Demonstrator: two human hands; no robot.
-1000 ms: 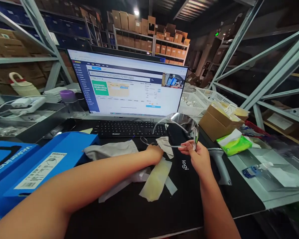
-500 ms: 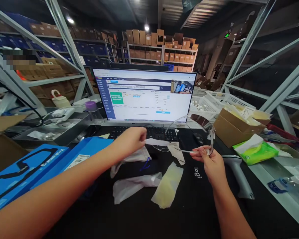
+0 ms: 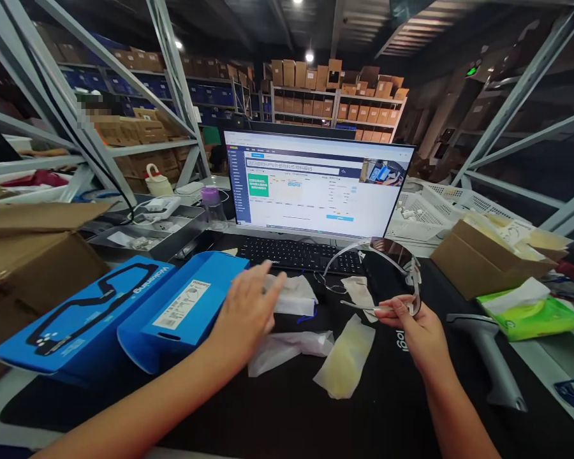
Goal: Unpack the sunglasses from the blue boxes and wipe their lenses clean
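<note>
My right hand [image 3: 414, 328] is closed on one arm of a pair of sunglasses [image 3: 398, 252] with a dark lens and a pale, clear frame. The glasses are raised over the black mat, in front of the keyboard. My left hand [image 3: 249, 306] is open with its fingers spread, beside a blue box [image 3: 191, 303] that has a white label. A white cloth pouch [image 3: 294, 294] with a blue cord lies just past its fingers. A translucent wrapper [image 3: 282, 352], a yellowish packet [image 3: 347, 360] and a small beige cloth [image 3: 358, 290] rest on the mat.
A monitor [image 3: 310, 191] stands behind the keyboard [image 3: 296, 254]. To the right are a barcode scanner [image 3: 490, 360], a green tissue pack [image 3: 530, 309] and a cardboard box [image 3: 483, 261]. Another blue box [image 3: 90, 312] and an open carton [image 3: 38, 255] are at left.
My left hand has opened from a closed grip by a white strip and moved back toward the blue box. My right hand keeps holding the sunglasses. The view has turned left.
</note>
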